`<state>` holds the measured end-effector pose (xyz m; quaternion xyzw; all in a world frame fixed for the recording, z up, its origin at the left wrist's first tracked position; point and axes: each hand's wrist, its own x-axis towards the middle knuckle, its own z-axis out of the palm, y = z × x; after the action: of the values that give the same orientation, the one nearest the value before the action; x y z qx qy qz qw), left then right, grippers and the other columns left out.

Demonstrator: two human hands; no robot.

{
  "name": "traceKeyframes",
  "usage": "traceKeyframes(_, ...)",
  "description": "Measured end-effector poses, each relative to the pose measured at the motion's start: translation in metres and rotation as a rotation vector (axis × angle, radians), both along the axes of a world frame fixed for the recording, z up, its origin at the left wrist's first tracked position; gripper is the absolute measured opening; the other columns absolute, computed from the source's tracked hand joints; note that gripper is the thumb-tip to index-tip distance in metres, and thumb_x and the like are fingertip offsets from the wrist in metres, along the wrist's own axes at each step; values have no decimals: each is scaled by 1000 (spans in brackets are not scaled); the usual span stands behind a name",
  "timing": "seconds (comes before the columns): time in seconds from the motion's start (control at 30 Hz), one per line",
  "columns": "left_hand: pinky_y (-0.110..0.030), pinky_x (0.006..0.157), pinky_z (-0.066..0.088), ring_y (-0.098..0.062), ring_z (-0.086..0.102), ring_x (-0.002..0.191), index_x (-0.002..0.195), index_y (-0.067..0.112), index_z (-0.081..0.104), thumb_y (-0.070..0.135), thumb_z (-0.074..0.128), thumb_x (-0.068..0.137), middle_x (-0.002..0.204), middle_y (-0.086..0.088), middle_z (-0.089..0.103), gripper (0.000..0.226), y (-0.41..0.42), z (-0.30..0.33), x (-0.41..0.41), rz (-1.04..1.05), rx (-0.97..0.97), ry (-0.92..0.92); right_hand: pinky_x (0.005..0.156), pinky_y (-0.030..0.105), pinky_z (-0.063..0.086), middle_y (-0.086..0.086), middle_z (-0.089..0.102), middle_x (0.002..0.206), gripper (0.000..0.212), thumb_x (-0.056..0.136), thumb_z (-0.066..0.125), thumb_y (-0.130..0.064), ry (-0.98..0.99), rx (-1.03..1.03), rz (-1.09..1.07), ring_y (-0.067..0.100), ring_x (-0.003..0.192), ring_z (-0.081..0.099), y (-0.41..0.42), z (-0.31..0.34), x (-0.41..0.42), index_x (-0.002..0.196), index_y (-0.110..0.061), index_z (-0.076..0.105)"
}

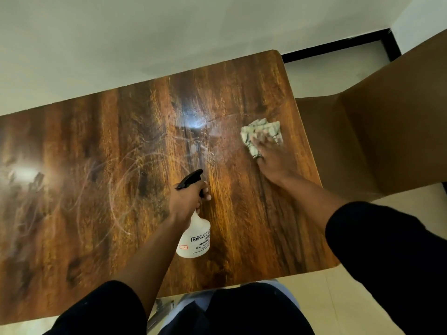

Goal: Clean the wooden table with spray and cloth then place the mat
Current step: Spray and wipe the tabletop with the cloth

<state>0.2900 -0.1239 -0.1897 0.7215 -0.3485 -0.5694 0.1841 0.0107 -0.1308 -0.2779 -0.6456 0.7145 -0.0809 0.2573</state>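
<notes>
1. Head view: left hand (187, 201) grips the spray bottle (193, 234) by the neck, nozzle aimed across the wooden table (254, 226).
2. Right hand (271, 155), fingers flat, presses the cloth (261, 130) near the table's right edge, placed to wipe.
3. No mat in view.

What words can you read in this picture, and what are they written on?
"KISSAN": top line of the boxed label on the white spray bottle that the left hand holds.
"MUMBA": cut off at the bottle's edge, lower down.
"Max": starts a third line; the rest is too blurred.
Small red-edged sticker: unreadable.
</notes>
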Motion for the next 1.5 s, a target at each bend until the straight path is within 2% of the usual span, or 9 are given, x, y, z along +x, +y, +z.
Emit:
traceKeyframes(0.27, -26, 42, 40, -15, 59, 49, 97, 0, 75, 15, 70, 98, 80, -19, 75, 16, -24, -2, -15, 26, -6, 43, 128, 51, 4, 4, 13, 171, 68, 100, 46, -20, 23, -17, -200, 23, 158, -1, -41, 6, 26, 163, -21, 18)
traceKeyframes(0.53, -28, 44, 38, -17, 55, 49, 90, 4, 76, 12, 71, 96, 75, -15, 75, 12, -39, -5, -30, 76, -30, 33, 128, 50, 3, -7, 4, 170, 67, 98, 37, -37, -14, -13, 445, 16, 157, -8, -21, -9, 68, 161, -33, 14)
traceKeyframes(0.6, -27, 43, 38, -14, 54, 46, 94, 3, 76, 12, 70, 97, 77, -17, 75, 12, -42, -6, -32, 77, -19, 35, 128, 53, 5, -12, -3, 168, 70, 99, 44, -29, -50, 37, 490, 13, 156, -9, -31, -16, 50, 160, -41, 11)
traceKeyframes(0.7, -26, 43, 39, -10, 55, 44, 99, 2, 75, 13, 70, 97, 83, -18, 75, 12, -45, -7, -34, 67, -9, 23, 126, 58, 10, -10, 0, 170, 81, 97, 55, -18, -75, 58, 355, 17, 157, -3, -54, -13, 18, 157, -50, 13)
traceKeyframes(0.93, -24, 44, 40, -11, 67, 55, 101, 5, 73, 13, 70, 99, 82, -9, 74, 9, -45, -9, -32, 81, -1, 49, 127, 48, 2, 0, 10, 171, 68, 104, 47, -15, -27, 19, -112, 19, 158, 0, -113, 2, -45, 163, -28, 18)
traceKeyframes(1.1, -23, 43, 39, -6, 59, 45, 107, 2, 75, 16, 70, 99, 86, -13, 74, 16, -39, -7, -24, 117, 41, 66, 128, 51, 5, 4, 14, 170, 65, 104, 45, -22, 44, 1, -225, 25, 158, 2, -119, 7, 5, 163, -19, 17)
traceKeyframes(1.17, -23, 42, 39, -5, 58, 44, 105, 2, 75, 16, 70, 99, 87, -16, 74, 16, -36, -5, -18, 123, 27, 57, 128, 48, 4, 5, 16, 170, 65, 104, 46, -21, 33, -21, -150, 26, 158, 3, -115, 8, 36, 163, -19, 18)
traceKeyframes(1.3, -24, 41, 37, -6, 55, 41, 127, -5, 71, 15, 67, 98, 85, -16, 73, 36, -35, -4, -4, 157, 2, 32, 128, 48, 1, 1, 16, 169, 68, 102, 51, -14, 41, -66, 118, 25, 158, 3, -106, 9, 105, 161, -26, 19)
traceKeyframes(1.5, -24, 44, 35, -6, 56, 40, 94, 5, 74, 16, 70, 97, 80, -14, 74, 12, -34, 3, 8, 206, 13, 3, 126, 50, -1, -10, 4, 170, 74, 100, 51, -14, 27, 55, 652, 18, 158, -5, -95, 5, 123, 162, -35, 15)
